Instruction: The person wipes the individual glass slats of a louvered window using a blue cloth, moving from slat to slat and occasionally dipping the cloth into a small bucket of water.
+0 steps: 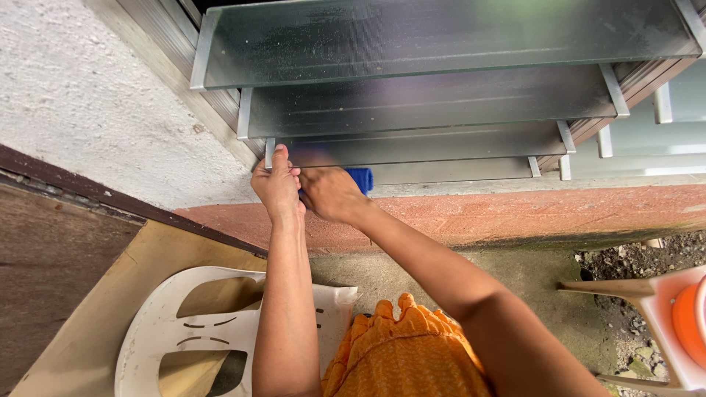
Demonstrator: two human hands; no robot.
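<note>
Left of centre, both hands meet at the lowest glass slat: left hand pinching its metal end clip, right hand closed on a blue cloth. Cloth looks soft, light; glass rigid, slippery, breakable, so probably best steadied at the clip.

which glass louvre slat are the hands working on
The lowest glass slat. Left hand grips its left end, right hand presses a blue cloth beneath; upper slats are untouched.
</note>
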